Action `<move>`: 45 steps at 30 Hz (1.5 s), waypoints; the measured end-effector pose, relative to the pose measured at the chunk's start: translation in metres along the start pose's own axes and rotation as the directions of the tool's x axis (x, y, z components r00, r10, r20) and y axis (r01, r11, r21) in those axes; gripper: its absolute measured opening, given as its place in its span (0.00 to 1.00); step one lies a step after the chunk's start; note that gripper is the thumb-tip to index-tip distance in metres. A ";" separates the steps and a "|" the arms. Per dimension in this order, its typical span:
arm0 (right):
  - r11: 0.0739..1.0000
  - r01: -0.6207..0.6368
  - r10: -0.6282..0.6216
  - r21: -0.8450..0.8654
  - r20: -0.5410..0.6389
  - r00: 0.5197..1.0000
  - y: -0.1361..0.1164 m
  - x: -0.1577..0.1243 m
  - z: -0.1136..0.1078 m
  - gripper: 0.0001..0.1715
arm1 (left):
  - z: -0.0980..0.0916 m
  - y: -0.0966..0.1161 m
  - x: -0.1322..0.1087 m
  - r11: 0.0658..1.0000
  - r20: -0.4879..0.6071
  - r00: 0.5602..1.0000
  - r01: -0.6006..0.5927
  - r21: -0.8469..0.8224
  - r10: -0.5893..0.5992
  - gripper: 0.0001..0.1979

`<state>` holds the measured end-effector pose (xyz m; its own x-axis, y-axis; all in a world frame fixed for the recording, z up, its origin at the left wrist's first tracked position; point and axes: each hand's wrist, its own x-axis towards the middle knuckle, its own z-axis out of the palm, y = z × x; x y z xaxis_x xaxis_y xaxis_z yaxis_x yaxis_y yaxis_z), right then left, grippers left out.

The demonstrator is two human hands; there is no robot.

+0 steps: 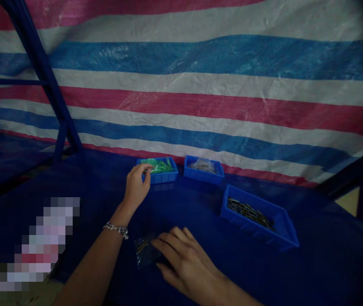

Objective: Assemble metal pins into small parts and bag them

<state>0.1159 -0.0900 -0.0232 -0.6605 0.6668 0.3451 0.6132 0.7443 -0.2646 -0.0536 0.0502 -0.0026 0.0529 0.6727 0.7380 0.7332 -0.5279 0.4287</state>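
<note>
My left hand (pixel 137 183), with a beaded bracelet (pixel 116 229) on its wrist, is at the left end of a blue bin (pixel 163 177) of green plastic pieces (pixel 162 165). Its thumb and fingertips are drawn close together over the bin's edge; anything between them is too small to make out. Lower down, my right hand (pixel 186 257) hovers or rests palm down beside a small clear plastic bag (pixel 147 256) on the table. Its fingers are stretched out, thumb apart, with the fingertips at the bag's right edge. Several thin brass-coloured screws (pixel 142 245) lie inside the bag.
A second blue bin (pixel 200 175) at the back holds a clear bag of small parts (pixel 204 165). Right of it, a longer blue bin (pixel 257 231) contains many dark screws (pixel 249 213). Blue metal posts (pixel 46 72) and a striped tarp (pixel 200 106) bound the blue table (pixel 194 208).
</note>
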 end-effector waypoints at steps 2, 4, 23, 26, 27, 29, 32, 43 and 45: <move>0.994 0.045 -0.047 -0.096 -0.017 0.999 -0.001 0.000 0.006 0.22 | 0.002 -0.001 -0.001 0.999 -0.024 1.000 0.020 -0.036 -0.020 0.07; 0.981 0.075 -0.087 -0.179 -0.061 0.994 0.002 -0.001 0.010 0.22 | 0.002 -0.001 -0.001 0.998 -0.028 0.999 0.024 -0.053 -0.026 0.08; 0.968 -0.035 0.088 0.247 -0.207 0.974 0.015 0.003 0.006 0.10 | 0.013 0.014 -0.010 0.996 0.110 0.994 -0.004 -0.085 0.014 0.13; 0.726 -0.188 0.386 0.661 -0.166 0.907 0.023 0.005 -0.004 0.09 | 0.013 0.015 -0.010 0.996 0.116 0.993 -0.006 -0.088 0.017 0.12; 0.592 -0.220 0.471 0.776 -0.111 0.875 0.025 0.006 -0.006 0.10 | 0.013 0.015 -0.010 0.996 0.116 0.993 -0.005 -0.090 0.016 0.12; 0.295 -0.236 0.572 0.926 0.027 0.820 0.030 0.007 -0.011 0.13 | 0.013 0.015 -0.009 0.996 0.118 0.993 -0.005 -0.091 0.016 0.12; -0.020 -0.208 0.614 0.978 0.176 0.769 0.034 0.008 -0.014 0.15 | 0.012 0.015 -0.009 0.996 0.111 0.994 -0.008 -0.092 0.018 0.12; -0.157 -0.169 0.593 0.973 0.229 0.772 0.042 0.005 -0.008 0.14 | 0.013 0.016 -0.009 0.996 0.128 0.991 -0.016 -0.092 0.028 0.11; -0.178 -0.154 0.595 0.972 0.231 0.770 0.042 0.005 -0.008 0.14 | 0.013 0.016 -0.010 0.996 0.139 0.990 -0.014 -0.092 0.027 0.11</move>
<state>0.1421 -0.0557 -0.0252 -0.2439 0.9646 -0.0999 -0.4288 -0.1996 -0.8811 -0.0334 0.0423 -0.0101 0.1662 0.7235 0.6700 0.6671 -0.5828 0.4639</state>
